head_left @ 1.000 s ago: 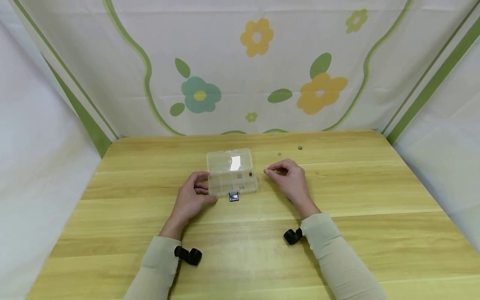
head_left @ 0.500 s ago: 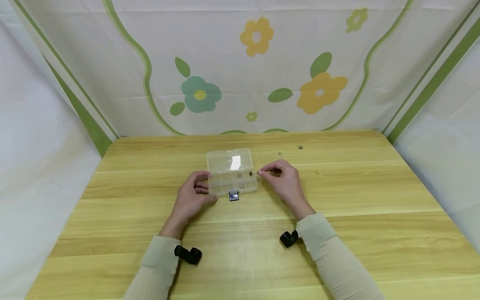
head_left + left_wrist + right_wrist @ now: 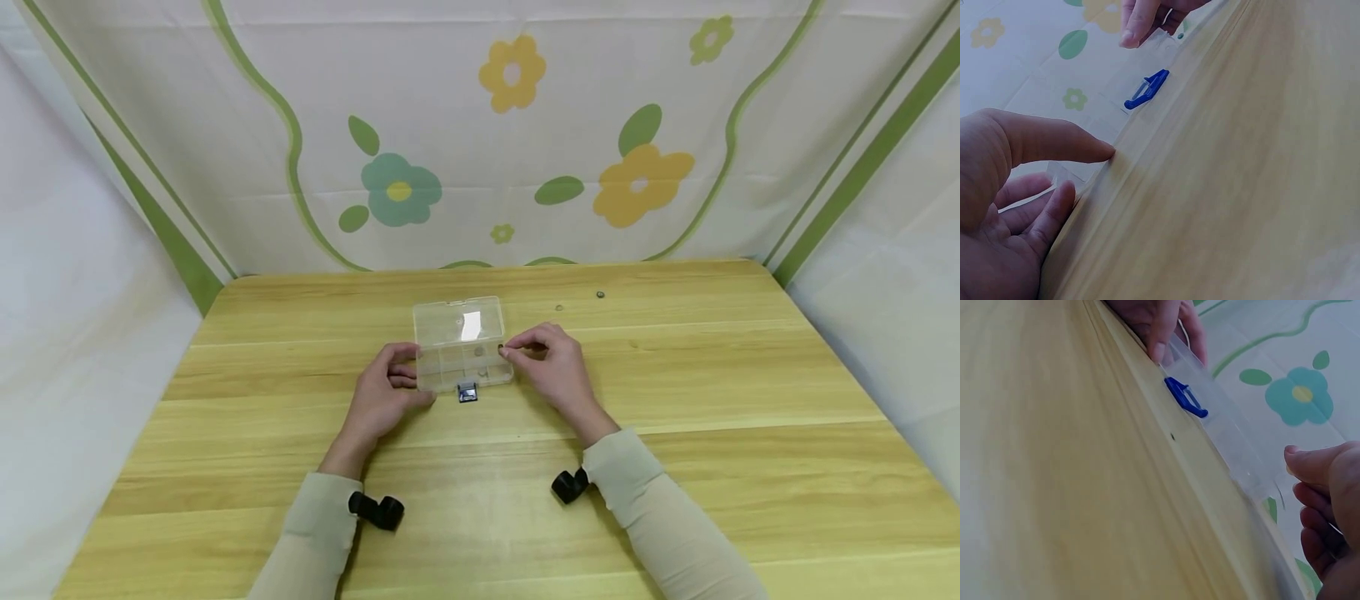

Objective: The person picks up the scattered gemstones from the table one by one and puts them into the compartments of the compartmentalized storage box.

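A clear plastic compartment box (image 3: pixel 442 379) stands on the table with its lid (image 3: pixel 442 321) raised at the back and a blue latch (image 3: pixel 467 392) at the front. My left hand (image 3: pixel 384 400) grips the box's left end, thumb at the front corner and fingers along the side. Over the right-hand compartments is my right hand (image 3: pixel 551 367), thumb and forefinger pinched together. At its thumb tip the right wrist view shows a speck of a small pale piece (image 3: pixel 1289 469), mostly hidden by the fingers. Small round pieces (image 3: pixel 479 352) lie inside the box.
Behind the right hand, a dark round piece (image 3: pixel 600 294) and a paler one (image 3: pixel 558 307) lie on the wooden table (image 3: pixel 300 333). A white curtain (image 3: pixel 450 125) with printed flowers hangs along the table's far edge.
My right hand has moved left, from beside the box to over its right compartments, its fingertips staying pinched. The left hand and the box have stayed put.
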A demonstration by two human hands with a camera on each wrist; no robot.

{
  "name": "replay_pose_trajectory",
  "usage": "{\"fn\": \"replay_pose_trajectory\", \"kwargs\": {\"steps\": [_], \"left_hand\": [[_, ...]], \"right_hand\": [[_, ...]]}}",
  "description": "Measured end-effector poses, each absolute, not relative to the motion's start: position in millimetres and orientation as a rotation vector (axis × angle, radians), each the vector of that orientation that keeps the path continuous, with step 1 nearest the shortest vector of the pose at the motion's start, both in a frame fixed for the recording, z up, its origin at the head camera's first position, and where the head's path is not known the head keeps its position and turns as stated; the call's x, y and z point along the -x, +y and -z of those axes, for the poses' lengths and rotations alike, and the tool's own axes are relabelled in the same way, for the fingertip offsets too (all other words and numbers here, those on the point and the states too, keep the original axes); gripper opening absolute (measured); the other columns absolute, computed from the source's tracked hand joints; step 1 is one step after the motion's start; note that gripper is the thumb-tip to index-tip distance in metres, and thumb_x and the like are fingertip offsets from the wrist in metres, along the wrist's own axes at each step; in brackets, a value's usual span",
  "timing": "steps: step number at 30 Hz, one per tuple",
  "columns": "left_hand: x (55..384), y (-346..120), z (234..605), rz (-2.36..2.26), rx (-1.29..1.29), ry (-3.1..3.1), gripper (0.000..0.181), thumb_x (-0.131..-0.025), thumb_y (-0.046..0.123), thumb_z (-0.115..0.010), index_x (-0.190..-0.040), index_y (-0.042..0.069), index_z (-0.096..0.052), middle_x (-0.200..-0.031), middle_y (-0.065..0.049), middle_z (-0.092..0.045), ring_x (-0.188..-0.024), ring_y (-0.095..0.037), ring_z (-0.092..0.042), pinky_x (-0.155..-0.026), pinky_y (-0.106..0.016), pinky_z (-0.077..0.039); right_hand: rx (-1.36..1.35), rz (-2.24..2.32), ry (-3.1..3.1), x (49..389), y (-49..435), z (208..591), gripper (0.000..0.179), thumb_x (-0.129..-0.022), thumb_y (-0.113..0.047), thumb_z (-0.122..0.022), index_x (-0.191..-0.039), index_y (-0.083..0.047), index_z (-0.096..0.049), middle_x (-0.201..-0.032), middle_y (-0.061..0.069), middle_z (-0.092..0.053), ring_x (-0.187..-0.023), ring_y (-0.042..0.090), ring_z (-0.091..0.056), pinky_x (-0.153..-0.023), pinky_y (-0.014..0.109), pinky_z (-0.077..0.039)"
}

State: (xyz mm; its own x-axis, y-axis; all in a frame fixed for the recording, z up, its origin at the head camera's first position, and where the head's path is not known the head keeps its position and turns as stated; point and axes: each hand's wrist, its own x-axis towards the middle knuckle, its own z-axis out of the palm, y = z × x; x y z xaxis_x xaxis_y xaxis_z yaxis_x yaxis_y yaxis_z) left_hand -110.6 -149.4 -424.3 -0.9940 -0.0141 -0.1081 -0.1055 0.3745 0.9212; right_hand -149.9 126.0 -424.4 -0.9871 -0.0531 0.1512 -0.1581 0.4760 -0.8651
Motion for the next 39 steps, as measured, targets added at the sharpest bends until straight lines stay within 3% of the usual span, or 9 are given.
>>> {"fn": "replay_pose_trajectory", "kwargs": {"steps": [10,21,31,39], "left_hand": [[109.9,-150.0,424.6,-1.709,0.095,2.537,0.071,-0.081,0.002,-0.088,-0.146,0.011,-0.060,-0.120,-0.019,-0.067,-0.104,-0.027,-0.067,-0.091,-0.030,-0.054],[111.4,-148.9,425.1,-1.713,0.097,2.542,0.072,-0.080,0.001,-0.089,-0.145,0.010,-0.060,-0.119,-0.019,-0.067,-0.103,-0.026,-0.067,-0.090,-0.029,-0.054],[111.4,-148.9,424.8,-1.708,0.110,2.541,0.071,-0.081,0.001,-0.089,-0.145,0.011,-0.060,-0.119,-0.018,-0.067,-0.103,-0.026,-0.067,-0.089,-0.028,-0.054],[110.5,-150.0,425.1,-1.710,0.099,2.544,0.070,-0.082,0.002,-0.089,-0.145,0.012,-0.060,-0.120,-0.019,-0.068,-0.103,-0.026,-0.067,-0.090,-0.028,-0.054]], "right_hand": [[-0.267,-1.560,-2.579,146.2,110.1,423.4,0.010,-0.090,-0.020,-0.088,-0.098,-0.017,-0.082,-0.103,0.001,-0.073,-0.101,0.019,-0.063,-0.091,0.035,-0.056],[-0.404,-1.482,-2.581,143.3,97.0,422.9,0.012,-0.088,-0.022,-0.091,-0.095,-0.018,-0.082,-0.100,-0.004,-0.074,-0.098,0.019,-0.057,-0.083,0.031,-0.048],[-0.589,-1.286,-2.542,139.8,85.8,427.2,0.011,-0.086,-0.019,-0.091,-0.092,-0.015,-0.082,-0.098,-0.001,-0.077,-0.103,0.020,-0.058,-0.095,0.038,-0.045],[-0.620,-1.233,-2.548,136.6,80.2,427.3,0.010,-0.086,-0.020,-0.092,-0.090,-0.018,-0.082,-0.098,-0.002,-0.077,-0.104,0.020,-0.056,-0.097,0.040,-0.043]]}}
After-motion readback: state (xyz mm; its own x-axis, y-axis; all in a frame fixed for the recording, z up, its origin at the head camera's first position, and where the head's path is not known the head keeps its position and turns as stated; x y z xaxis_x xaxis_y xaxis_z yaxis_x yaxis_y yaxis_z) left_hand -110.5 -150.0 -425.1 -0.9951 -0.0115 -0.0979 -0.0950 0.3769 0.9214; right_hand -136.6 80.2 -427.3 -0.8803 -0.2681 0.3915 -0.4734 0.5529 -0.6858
